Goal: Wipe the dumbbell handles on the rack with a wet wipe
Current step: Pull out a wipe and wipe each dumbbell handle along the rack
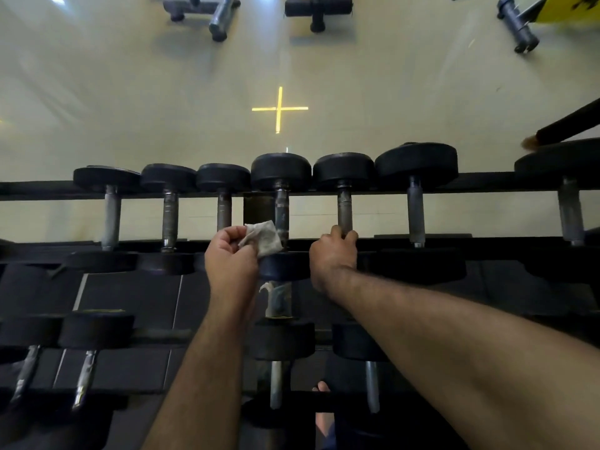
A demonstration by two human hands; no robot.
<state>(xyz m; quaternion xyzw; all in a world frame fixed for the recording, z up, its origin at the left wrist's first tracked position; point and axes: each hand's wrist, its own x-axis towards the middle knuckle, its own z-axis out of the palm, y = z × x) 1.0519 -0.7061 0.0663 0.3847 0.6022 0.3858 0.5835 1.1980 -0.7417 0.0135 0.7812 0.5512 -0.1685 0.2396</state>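
Note:
Several black dumbbells with metal handles lie side by side on the top tier of a dark rack (48, 186). My left hand (231, 254) pinches a crumpled, greyish wet wipe (263, 237), which touches the near end of the middle dumbbell's handle (281, 209). My right hand (332, 254) grips the near end of the neighbouring handle (344, 206) just to the right. More dumbbells sit on the lower tier (97, 329) beneath my forearms.
Beyond the rack lies a pale floor with a yellow cross mark (280, 108). Gym equipment feet (214, 14) stand at the far top. A yellow object (571, 8) sits top right. Someone's bare foot (323, 414) shows under the rack at the bottom.

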